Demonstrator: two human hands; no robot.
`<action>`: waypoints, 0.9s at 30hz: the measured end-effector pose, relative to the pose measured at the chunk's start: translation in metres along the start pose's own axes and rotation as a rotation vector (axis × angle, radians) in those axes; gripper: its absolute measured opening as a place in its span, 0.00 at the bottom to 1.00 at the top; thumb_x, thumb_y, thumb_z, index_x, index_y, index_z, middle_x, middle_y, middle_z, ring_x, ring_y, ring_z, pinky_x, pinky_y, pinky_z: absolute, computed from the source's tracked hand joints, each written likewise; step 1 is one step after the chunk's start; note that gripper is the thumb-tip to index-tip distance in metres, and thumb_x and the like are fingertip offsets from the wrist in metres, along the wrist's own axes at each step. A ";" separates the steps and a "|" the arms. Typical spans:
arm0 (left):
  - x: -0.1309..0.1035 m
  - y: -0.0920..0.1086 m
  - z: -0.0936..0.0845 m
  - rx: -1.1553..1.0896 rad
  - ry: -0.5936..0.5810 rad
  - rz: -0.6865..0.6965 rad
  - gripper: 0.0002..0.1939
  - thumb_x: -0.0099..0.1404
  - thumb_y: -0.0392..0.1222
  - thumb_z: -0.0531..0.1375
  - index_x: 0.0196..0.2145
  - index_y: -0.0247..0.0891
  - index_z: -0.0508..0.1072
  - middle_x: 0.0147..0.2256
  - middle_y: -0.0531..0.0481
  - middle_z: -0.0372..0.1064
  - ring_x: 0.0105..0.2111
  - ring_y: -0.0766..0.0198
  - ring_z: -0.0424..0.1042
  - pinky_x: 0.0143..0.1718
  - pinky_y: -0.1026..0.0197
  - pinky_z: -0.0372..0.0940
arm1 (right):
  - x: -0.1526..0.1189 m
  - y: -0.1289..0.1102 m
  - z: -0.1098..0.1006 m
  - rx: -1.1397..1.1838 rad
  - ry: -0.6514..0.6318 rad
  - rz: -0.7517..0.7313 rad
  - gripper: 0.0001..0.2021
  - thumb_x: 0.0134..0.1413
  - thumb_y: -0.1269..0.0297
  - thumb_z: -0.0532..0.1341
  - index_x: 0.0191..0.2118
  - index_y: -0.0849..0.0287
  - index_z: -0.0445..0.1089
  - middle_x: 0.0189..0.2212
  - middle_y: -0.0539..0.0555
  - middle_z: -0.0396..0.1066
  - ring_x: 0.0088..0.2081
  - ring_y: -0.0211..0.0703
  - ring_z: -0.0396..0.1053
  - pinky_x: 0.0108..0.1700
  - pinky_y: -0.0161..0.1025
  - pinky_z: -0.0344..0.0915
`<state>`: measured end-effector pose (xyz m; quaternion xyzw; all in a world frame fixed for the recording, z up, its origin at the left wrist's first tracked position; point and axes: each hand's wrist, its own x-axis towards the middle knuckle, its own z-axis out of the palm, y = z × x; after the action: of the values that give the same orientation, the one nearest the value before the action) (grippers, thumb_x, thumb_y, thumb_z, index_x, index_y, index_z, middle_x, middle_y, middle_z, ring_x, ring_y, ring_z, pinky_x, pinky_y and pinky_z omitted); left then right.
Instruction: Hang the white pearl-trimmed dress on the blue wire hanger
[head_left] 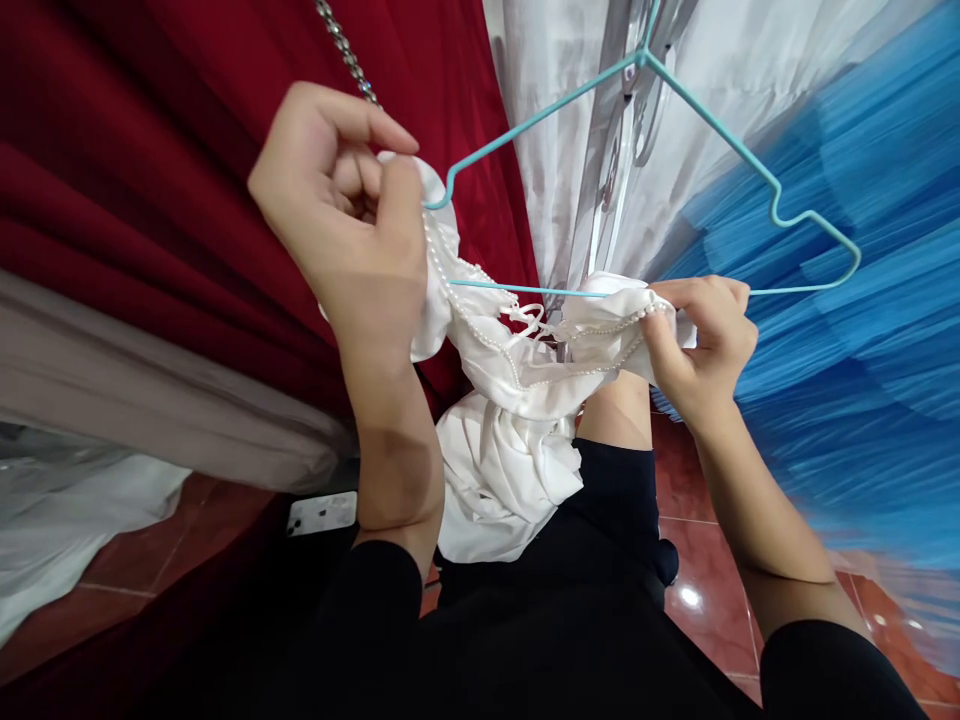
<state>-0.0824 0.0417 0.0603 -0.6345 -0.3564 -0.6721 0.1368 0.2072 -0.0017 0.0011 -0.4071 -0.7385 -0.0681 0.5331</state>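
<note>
A white dress (517, 385) with pearl beading along its neckline hangs in loose folds down to my lap. White cords show at the middle of its top. My left hand (349, 190) is closed, pinching the dress's fabric by the left end of a light blue wire hanger (555, 108). That hanger end is inside the cloth. Between thumb and fingers, my right hand (705, 335) grips the beaded edge on the other side, close to the hanger's bottom bar. The hanger's right shoulder is bare, above my right hand.
Dark red cloth (187, 150) hangs at the left, with a jewelled chain (349, 50) before it. Blue tulle (847, 330) hangs at the right. White cloth (735, 90) and a metal rack (607, 180) stand behind. A phone (322, 513) lies at lower left.
</note>
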 end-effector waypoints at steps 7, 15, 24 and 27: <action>-0.009 0.002 0.001 -0.059 0.060 -0.023 0.06 0.72 0.39 0.61 0.36 0.36 0.75 0.31 0.54 0.68 0.25 0.73 0.65 0.25 0.61 0.59 | 0.001 0.006 -0.004 -0.076 0.030 0.003 0.12 0.68 0.56 0.60 0.32 0.51 0.72 0.29 0.48 0.77 0.29 0.42 0.70 0.48 0.52 0.66; -0.133 0.075 -0.011 -0.240 -0.348 0.081 0.06 0.72 0.38 0.58 0.36 0.45 0.73 0.24 0.54 0.69 0.24 0.64 0.69 0.26 0.57 0.64 | 0.001 0.001 -0.001 -0.097 -0.011 0.004 0.11 0.70 0.56 0.59 0.36 0.50 0.74 0.31 0.48 0.78 0.32 0.44 0.72 0.50 0.52 0.66; -0.248 0.078 -0.059 0.089 -1.550 -0.797 0.66 0.40 0.48 0.82 0.73 0.44 0.59 0.75 0.32 0.45 0.76 0.28 0.43 0.73 0.31 0.51 | 0.001 0.002 0.000 -0.111 -0.060 0.031 0.11 0.70 0.55 0.58 0.38 0.50 0.75 0.32 0.50 0.78 0.35 0.45 0.71 0.53 0.51 0.64; -0.275 0.079 -0.056 0.090 -1.562 -0.861 0.52 0.49 0.41 0.77 0.70 0.41 0.66 0.68 0.32 0.62 0.70 0.28 0.58 0.69 0.32 0.58 | 0.001 0.000 0.003 -0.080 -0.006 0.001 0.09 0.69 0.58 0.60 0.37 0.52 0.74 0.32 0.48 0.78 0.33 0.42 0.70 0.50 0.49 0.63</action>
<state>-0.0308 -0.1246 -0.1734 -0.7167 -0.5812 -0.0266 -0.3845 0.2046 0.0008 0.0007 -0.4286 -0.7366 -0.0962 0.5143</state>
